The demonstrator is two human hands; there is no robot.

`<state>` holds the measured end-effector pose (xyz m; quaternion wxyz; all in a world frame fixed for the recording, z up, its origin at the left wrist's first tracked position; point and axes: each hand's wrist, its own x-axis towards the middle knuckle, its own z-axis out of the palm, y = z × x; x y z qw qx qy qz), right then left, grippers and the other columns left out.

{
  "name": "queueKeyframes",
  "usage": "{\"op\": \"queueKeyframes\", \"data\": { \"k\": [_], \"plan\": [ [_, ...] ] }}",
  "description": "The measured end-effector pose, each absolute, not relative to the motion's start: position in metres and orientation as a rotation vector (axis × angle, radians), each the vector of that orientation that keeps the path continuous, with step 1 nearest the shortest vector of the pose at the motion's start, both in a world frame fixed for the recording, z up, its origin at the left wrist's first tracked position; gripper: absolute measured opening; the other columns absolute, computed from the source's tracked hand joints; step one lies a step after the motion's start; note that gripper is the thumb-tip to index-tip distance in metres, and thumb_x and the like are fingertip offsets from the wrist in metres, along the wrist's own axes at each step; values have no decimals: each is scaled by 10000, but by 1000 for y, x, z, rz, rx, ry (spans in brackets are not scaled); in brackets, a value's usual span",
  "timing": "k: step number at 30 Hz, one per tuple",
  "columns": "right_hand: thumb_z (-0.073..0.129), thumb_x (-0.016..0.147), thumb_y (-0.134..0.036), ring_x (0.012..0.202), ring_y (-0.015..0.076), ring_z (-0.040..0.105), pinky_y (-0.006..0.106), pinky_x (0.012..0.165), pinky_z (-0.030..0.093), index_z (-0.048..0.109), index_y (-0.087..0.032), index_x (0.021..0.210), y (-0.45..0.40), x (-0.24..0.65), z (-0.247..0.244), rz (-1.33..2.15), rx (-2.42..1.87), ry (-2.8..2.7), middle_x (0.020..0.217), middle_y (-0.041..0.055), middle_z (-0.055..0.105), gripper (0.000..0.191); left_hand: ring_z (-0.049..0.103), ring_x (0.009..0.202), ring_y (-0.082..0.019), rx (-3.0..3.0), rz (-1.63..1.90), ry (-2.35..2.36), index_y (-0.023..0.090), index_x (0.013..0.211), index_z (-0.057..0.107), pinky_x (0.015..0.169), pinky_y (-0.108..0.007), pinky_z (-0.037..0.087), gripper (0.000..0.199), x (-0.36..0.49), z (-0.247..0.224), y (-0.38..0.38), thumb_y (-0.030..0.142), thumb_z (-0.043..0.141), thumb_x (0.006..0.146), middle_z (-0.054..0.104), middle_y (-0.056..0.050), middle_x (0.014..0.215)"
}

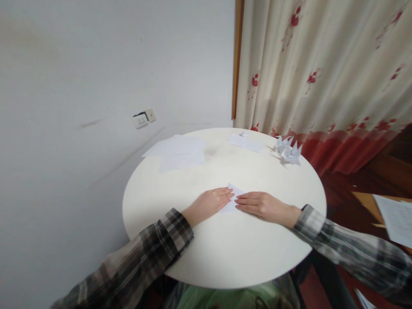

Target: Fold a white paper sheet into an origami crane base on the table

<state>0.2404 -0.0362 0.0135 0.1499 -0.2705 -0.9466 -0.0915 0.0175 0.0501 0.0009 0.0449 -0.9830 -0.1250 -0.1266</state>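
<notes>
Head view: our left hand (212,203) and right hand (262,205), unclenched, press folded paper (228,207), a tip pointing away from us, long axis partly covered.

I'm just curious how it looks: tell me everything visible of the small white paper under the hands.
The small folded white paper looks thin, with a pointed corner aimed away from the person. It lies on the round white table. Fingers of the left hand and right hand rest on it, hiding much of its outline.
</notes>
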Motion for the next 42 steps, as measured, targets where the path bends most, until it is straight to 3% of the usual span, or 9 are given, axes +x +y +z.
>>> {"op": "queueKeyframes", "data": {
  "k": [36, 42],
  "plan": [
    [344, 913, -97, 1199, 167, 470, 345, 1004, 425, 540, -97, 1209, -35, 239, 16, -91, -752, -2754, 1204, 118, 589, 355, 467, 1206, -147, -2981, -360, -399, 128, 1192, 531, 1025, -280, 374, 336, 17, 0, 50, 200, 303, 956, 539, -79, 1269],
    [394, 843, -26, 1220, 175, 446, 343, 1018, 407, 524, -81, 1220, -33, 240, 11, -22, -738, -2741, 1218, 130, 576, 403, 457, 1208, -138, -2963, -385, -389, 144, 1198, 512, 1027, -270, 354, 321, 18, -1, 51, 200, 311, 954, 542, -65, 1268]
  ]
}}
